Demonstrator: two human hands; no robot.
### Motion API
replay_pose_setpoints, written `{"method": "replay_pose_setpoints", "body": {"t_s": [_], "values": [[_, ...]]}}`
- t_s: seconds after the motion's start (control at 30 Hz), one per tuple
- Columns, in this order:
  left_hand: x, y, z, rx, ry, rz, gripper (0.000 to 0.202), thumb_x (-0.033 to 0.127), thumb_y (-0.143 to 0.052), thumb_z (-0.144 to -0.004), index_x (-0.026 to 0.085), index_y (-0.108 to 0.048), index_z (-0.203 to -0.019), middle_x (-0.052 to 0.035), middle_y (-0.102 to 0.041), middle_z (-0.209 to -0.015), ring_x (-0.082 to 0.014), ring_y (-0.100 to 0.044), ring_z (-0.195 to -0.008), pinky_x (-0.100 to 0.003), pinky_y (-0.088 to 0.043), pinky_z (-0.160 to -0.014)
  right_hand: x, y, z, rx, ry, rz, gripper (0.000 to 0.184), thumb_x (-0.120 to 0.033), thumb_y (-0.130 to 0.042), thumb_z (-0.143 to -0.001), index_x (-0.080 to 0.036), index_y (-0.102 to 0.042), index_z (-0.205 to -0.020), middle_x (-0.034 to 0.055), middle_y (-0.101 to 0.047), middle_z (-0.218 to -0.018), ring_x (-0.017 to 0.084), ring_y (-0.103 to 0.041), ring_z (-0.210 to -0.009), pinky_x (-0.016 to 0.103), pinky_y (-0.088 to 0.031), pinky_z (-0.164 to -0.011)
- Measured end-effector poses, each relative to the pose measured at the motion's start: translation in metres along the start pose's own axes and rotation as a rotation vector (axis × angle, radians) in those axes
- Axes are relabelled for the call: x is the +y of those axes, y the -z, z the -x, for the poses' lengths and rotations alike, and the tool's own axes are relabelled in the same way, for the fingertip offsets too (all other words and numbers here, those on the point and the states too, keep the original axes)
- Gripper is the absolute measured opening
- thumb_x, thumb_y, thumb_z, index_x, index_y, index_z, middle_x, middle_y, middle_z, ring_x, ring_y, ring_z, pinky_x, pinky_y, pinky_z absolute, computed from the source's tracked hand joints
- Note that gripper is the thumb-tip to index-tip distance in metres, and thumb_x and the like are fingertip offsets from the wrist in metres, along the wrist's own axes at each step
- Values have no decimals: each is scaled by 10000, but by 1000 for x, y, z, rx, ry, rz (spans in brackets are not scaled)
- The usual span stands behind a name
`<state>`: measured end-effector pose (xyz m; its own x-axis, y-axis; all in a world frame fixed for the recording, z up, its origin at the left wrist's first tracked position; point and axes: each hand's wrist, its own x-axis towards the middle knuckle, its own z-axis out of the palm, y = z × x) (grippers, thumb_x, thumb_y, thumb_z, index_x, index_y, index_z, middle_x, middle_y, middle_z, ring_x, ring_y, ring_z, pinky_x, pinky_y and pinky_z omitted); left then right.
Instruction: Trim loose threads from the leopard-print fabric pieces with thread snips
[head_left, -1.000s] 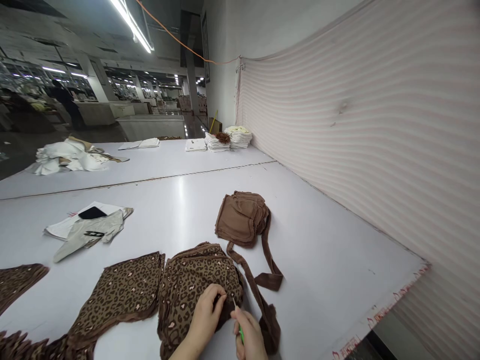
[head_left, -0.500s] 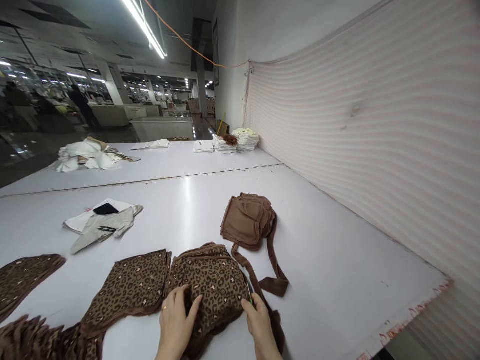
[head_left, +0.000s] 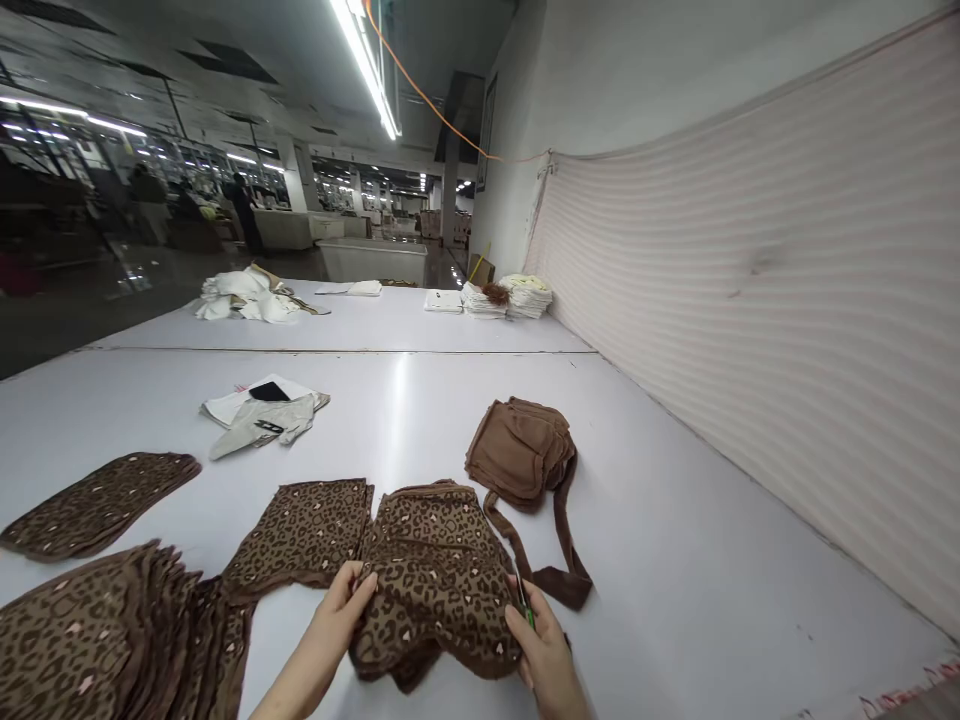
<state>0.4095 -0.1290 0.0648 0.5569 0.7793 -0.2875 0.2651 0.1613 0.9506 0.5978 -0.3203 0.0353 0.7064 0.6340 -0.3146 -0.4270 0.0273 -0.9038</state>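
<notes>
Leopard-print piece point(head_left: 442, 610) sags between two hands at the near side of the desk point(head_left: 675, 570), in front of a matching stack point(head_left: 431, 510). The left hand point(head_left: 346, 605) has its grip closed on the left edge, thumb on top; the right hand point(head_left: 546, 645) has its grip closed at the right edge, also keeping a green-handled tool point(head_left: 529, 612). Half a second ago the left hand lay spread; now both sides are held, so the tool seems idle while the cloth is handled. Beyond lie brown pieces point(head_left: 506, 455) and, farther, white stacks point(head_left: 482, 303).
</notes>
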Motion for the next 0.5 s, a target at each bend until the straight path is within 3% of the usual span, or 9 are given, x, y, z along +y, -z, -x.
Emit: {"method": "replay_pose_setpoints", "body": {"t_s": [0.1, 0.23, 0.33, 0.43, 0.5], "values": [[10, 28, 26, -77, 189, 393, 373, 530, -670, -733, 240, -496, -890, 1, -642, -925, -203, -628, -883, -289, -509, -723, 11, -21, 7, -58, -31, 37, 687, -547, -795, -609, -228, -580, -1177, 3, -601, -676, 97, -428, -387, 179, -221, -306], [21, 84, 46, -36, 148, 571, 351, 440, -745, -705, 210, -524, -853, -3, -663, -890, -182, -650, -878, -258, -514, -748, 15, -82, 15, -170, -65, 99, 691, -568, -793, -610, -200, -580, -1155, 0, -589, -678, 101, -470, -414, 159, -184, -287], [47, 148, 61, 98, 41, 607, 375, 408, -766, -682, 193, -537, -887, -12, -668, -861, -176, -662, -806, -261, -526, -717, -3, -157, 24, -316, -23, 121, 610, -514, -766, -681, -228, -567, -1181, 22, -636, -817, 136, -568, -543, 168, -326, -336], [76, 224, 83, 228, -143, 561, 419, 397, -710, -742, 169, -511, -1031, -29, -668, -896, -165, -656, -774, -278, -527, -718, -18, -242, 37, -480, 103, 109, 549, -465, -719, -751, -251, -550, -1227, 67, -642, -1078, 214, -630, -867, 264, -537, -638], [78, 276, 97, 328, -230, 415, 451, 433, -615, -810, 148, -457, -1121, -38, -667, -918, -162, -644, -776, -295, -524, -722, -10, -295, 46, -575, 200, 133, 515, -458, -689, -773, -241, -561, -1222, 88, -595, -1216, 262, -566, -1075, 351, -515, -848]]}}
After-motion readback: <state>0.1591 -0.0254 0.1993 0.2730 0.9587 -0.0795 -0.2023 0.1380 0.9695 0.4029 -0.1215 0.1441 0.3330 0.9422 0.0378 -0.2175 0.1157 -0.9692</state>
